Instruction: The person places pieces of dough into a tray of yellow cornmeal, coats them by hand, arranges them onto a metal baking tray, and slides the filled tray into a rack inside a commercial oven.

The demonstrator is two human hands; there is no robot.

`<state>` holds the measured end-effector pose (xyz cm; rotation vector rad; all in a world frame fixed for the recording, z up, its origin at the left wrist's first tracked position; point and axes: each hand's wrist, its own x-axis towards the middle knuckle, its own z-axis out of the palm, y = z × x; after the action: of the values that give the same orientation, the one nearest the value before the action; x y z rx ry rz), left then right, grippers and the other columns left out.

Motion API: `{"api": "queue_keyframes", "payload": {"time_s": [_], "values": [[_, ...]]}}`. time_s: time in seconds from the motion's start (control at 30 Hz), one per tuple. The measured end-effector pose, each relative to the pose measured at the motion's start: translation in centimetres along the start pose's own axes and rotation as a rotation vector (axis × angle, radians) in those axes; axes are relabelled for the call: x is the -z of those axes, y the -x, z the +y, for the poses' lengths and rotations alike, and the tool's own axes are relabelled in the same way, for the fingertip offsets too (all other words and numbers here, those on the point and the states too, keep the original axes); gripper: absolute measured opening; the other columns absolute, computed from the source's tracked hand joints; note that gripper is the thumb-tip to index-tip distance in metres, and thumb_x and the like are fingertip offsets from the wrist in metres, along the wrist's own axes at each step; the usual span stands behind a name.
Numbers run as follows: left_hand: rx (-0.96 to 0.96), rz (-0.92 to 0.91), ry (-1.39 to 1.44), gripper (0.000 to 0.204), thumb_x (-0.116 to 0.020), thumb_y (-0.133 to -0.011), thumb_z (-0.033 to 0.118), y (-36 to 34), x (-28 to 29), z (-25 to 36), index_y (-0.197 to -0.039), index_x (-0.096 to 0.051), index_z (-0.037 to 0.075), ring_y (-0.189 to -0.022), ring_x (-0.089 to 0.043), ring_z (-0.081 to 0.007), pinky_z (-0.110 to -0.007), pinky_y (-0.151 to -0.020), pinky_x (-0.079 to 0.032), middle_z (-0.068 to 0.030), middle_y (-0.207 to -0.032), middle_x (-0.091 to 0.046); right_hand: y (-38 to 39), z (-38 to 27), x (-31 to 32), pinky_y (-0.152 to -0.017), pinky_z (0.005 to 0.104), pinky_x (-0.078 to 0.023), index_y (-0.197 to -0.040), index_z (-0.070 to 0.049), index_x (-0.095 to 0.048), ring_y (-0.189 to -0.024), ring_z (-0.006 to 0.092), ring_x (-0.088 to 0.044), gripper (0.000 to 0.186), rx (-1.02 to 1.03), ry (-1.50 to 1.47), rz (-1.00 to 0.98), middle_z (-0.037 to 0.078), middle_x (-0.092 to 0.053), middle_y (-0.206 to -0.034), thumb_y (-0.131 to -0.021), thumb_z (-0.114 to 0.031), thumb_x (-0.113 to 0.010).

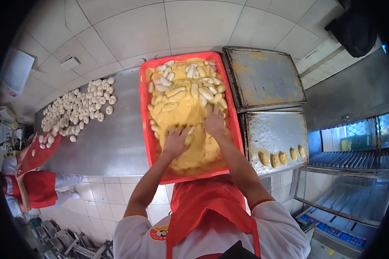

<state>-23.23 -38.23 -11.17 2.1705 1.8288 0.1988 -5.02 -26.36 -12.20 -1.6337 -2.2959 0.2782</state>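
A large red plastic tub (145,129) holds a bed of yellow meal (177,110) with several pale dough pieces (206,93) on it, mostly toward the far end. Some pieces are dusted or partly buried in the meal. My left hand (176,141) lies on the meal left of the middle, palm down with its fingers spread; a yellow-coated piece is beside its thumb. Farther forward and to the right, my right hand (214,121) rests palm down on the meal, its fingers outstretched near some dough pieces. Meal partly hides what lies under both palms.
Left of the tub, many white dough balls (84,103) cover part of a steel table (116,142). A co-worker holds a red board (39,153) with dough balls at its far left. To the right lie worn baking trays (263,82); the nearer tray (272,129) bears several coated pieces.
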Motion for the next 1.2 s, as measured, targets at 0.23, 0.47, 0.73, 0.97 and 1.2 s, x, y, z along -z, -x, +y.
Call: {"api": "queue_keyframes", "payload": {"time_s": [0.23, 0.47, 0.73, 0.97, 1.2], "values": [[0.217, 0.04, 0.624, 0.069, -0.074, -0.076, 0.02, 4.0, -2.7, -6.0, -0.137, -0.046, 0.005, -0.118, -0.053, -0.0411, -0.043, -0.103, -0.043, -0.0193, -0.128, -0.055, 7.0, 0.0, -0.9, -0.09, 0.0444, -0.049, -0.124, -0.005, -0.052, -0.104, 0.0369, -0.063, 0.041, -0.036, -0.312, -0.359, 0.024, -0.064, -0.109, -0.085, -0.011, -0.06], [0.306, 0.163, 0.514, 0.048, -0.071, -0.081, 0.021, 0.3, 1.2, -3.3, -0.123, -0.058, 0.003, -0.11, -0.059, -0.0376, -0.043, -0.098, -0.047, -0.0192, -0.117, -0.062, 4.7, -1.6, 0.2, -0.084, 0.0397, -0.05, -0.119, -0.001, -0.063, -0.1, 0.0378, -0.064, 0.046, -0.448, -0.492, -0.298, 0.024, -0.067, -0.108, -0.085, -0.033, -0.07], [0.262, 0.038, 0.522, 0.039, -0.07, -0.082, 0.02, -1.4, 0.2, -4.7, -0.117, -0.061, 0.006, -0.095, -0.064, -0.0345, -0.042, -0.084, -0.053, -0.0117, -0.113, -0.065, 1.7, 0.4, 2.0, -0.091, 0.0449, -0.05, -0.111, -0.001, -0.061, -0.105, 0.0399, -0.063, 0.045, -0.124, -0.335, -0.431, 0.025, -0.066, -0.107, -0.085, -0.037, -0.068], [0.556, -0.088, 1.818, 0.034, -0.068, -0.089, 0.027, -1.4, -0.9, -4.5, -0.119, -0.059, 0.013, -0.097, -0.057, -0.0141, -0.041, -0.081, -0.045, 0.0012, -0.108, -0.062, 1.1, 5.4, -1.6, -0.091, 0.0443, -0.05, -0.114, -0.001, -0.064, -0.102, 0.039, -0.064, 0.042, -0.102, -0.011, -0.458, 0.024, -0.068, -0.105, -0.083, -0.029, -0.069], [0.439, -0.134, 1.501, 0.035, -0.076, -0.086, 0.029, -4.7, -0.8, 5.1, -0.113, -0.06, 0.013, -0.08, -0.06, -0.0117, -0.029, -0.07, -0.049, 0.0011, -0.093, -0.066, 5.7, 8.4, 9.0, -0.091, 0.0396, -0.048, -0.115, 0.0, -0.061, -0.105, 0.0317, -0.064, 0.052, -0.159, -0.561, -0.461, 0.021, -0.066, -0.107, -0.072, -0.025, -0.076]]}}
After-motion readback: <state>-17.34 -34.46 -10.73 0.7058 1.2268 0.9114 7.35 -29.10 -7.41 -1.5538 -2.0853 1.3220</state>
